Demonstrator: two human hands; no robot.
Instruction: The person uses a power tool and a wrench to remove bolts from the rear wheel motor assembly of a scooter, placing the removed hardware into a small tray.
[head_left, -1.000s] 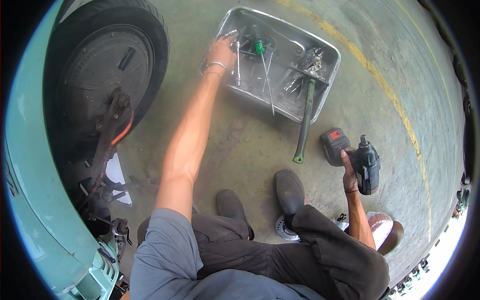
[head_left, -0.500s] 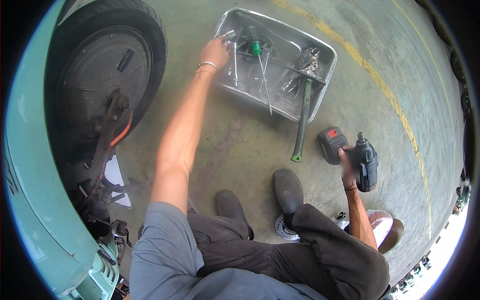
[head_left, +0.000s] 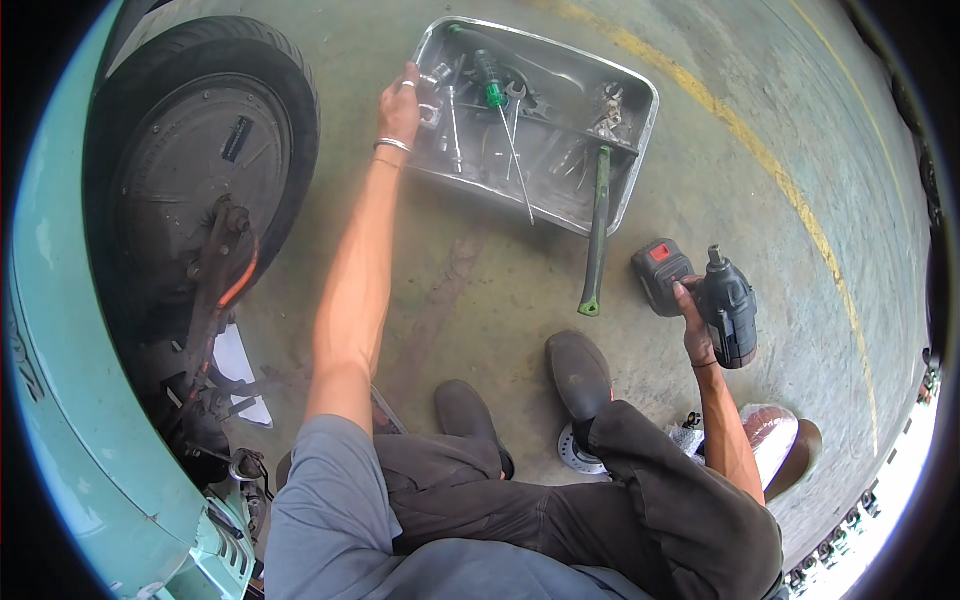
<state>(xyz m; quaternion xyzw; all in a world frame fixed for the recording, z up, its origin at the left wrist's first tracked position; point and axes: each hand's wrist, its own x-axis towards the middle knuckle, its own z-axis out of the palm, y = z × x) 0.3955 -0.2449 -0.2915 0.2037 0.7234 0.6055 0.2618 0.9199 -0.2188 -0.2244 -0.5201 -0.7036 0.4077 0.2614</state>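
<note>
My left hand (head_left: 400,112) is at the left rim of a shiny metal tray (head_left: 636,190), its fingers closed over the edge; some fingertips are hidden. Beside it inside the tray lie a shiny socket (head_left: 429,116) and a long socket wrench (head_left: 455,130). Further right are a green-handled screwdriver (head_left: 489,80) and an open-ended wrench (head_left: 516,95). A long green-and-black tool handle (head_left: 597,240) sticks out over the tray's near side. In my right hand (head_left: 694,325) is a black cordless impact wrench (head_left: 732,315), its bare square drive pointing away from me.
Left stands a pale green vehicle body (head_left: 60,400) with a black-tyred wheel (head_left: 200,150) and rusty linkage (head_left: 215,270). White paper (head_left: 238,370) lies below it. A metal disc (head_left: 578,455) sits by my right shoe (head_left: 578,378), and a plastic-wrapped item (head_left: 768,435) behind my right forearm.
My left hand has moved left, from over the sockets to the tray's left rim. My right hand keeps hold of the impact wrench. The whole view has shifted slightly.
</note>
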